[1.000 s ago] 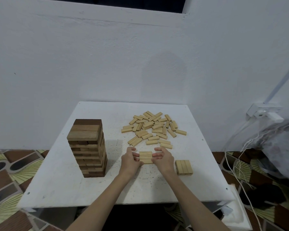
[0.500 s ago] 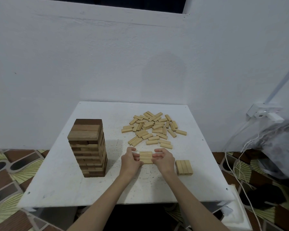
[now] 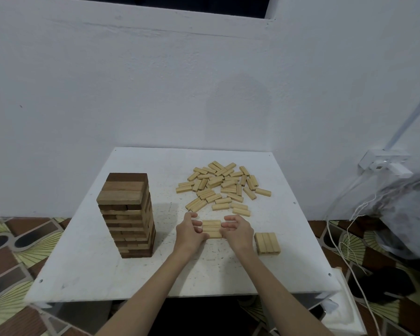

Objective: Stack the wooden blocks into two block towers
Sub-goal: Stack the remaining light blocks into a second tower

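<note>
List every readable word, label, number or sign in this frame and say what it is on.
None. No print or marks show on the dark block tower, the loose pale blocks, the two three-block rows, the white table, or the wall socket.

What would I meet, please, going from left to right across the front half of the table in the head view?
Dark block tower → left hand → row of three pale blocks held between both hands → right hand → flat set of three pale blocks lying apart on the white table.
</note>
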Demonstrator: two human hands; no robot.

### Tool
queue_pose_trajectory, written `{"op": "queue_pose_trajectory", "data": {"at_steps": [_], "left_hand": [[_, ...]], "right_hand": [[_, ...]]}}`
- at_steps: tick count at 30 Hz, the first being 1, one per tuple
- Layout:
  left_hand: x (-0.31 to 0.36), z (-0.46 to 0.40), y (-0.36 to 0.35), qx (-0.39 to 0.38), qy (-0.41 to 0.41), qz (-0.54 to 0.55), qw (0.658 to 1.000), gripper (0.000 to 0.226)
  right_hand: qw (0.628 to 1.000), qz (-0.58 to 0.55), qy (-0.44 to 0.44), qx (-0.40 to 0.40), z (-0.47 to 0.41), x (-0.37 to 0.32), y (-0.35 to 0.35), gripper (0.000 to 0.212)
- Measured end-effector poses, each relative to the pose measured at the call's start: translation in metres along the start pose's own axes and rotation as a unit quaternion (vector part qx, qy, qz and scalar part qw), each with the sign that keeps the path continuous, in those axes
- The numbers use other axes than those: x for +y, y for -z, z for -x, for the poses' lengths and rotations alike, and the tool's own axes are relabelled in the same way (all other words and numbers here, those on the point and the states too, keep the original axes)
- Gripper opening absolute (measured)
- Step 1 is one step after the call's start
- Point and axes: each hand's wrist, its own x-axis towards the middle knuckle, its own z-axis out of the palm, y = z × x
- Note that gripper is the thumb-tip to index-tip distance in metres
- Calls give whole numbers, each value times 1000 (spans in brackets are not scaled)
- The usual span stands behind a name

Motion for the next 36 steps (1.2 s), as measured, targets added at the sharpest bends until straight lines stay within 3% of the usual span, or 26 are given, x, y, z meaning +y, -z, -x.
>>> {"op": "queue_pose_trajectory", "data": {"at_steps": [36], "left_hand": [[-1, 1, -3, 18, 1, 14, 1000, 60]], "right_hand": [[1000, -1, 11, -3, -3, 7, -1, 32]]}}
